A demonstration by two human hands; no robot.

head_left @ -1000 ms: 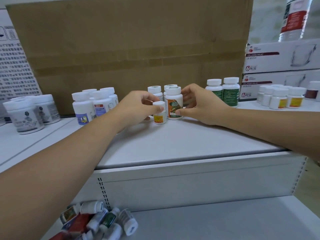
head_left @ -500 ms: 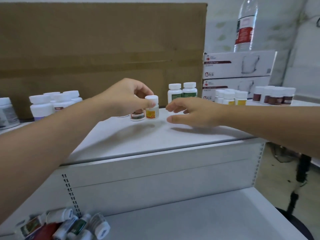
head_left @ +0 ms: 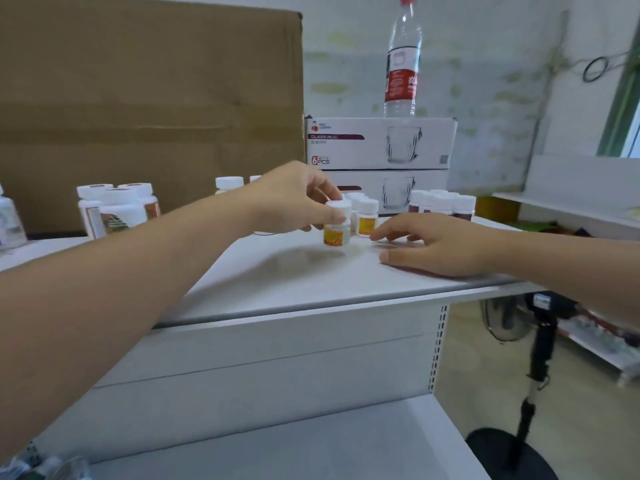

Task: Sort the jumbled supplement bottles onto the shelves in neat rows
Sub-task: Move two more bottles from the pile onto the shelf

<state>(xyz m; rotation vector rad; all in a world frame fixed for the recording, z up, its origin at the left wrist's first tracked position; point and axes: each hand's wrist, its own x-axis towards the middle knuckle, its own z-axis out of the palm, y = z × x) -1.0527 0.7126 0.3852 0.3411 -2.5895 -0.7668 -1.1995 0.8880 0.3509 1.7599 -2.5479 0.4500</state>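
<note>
My left hand (head_left: pixel 294 199) pinches a small white bottle with a yellow label (head_left: pixel 336 226) by its cap, just above the top shelf (head_left: pixel 311 282). Right behind it stand matching yellow-label bottles (head_left: pixel 366 218). My right hand (head_left: pixel 433 244) lies on the shelf to the right of the held bottle, fingers stretched out and holding nothing. Several brown-label bottles (head_left: pixel 446 204) stand in a group at the back right. Larger white bottles (head_left: pixel 116 207) stand at the back left.
A big cardboard box (head_left: pixel 149 109) walls off the back left. Two stacked glass-mug boxes (head_left: pixel 381 143) with a water bottle (head_left: pixel 403 60) on top stand behind the rows. A lower shelf (head_left: pixel 277 441) lies below, with jumbled bottles (head_left: pixel 45 467) at its left corner. A stand base (head_left: pixel 509 452) sits on the floor at right.
My left hand has carried the yellow-label bottle rightward to the group of matching bottles. My right hand let go of the larger bottle and now lies flat on the shelf. The view swung right.
</note>
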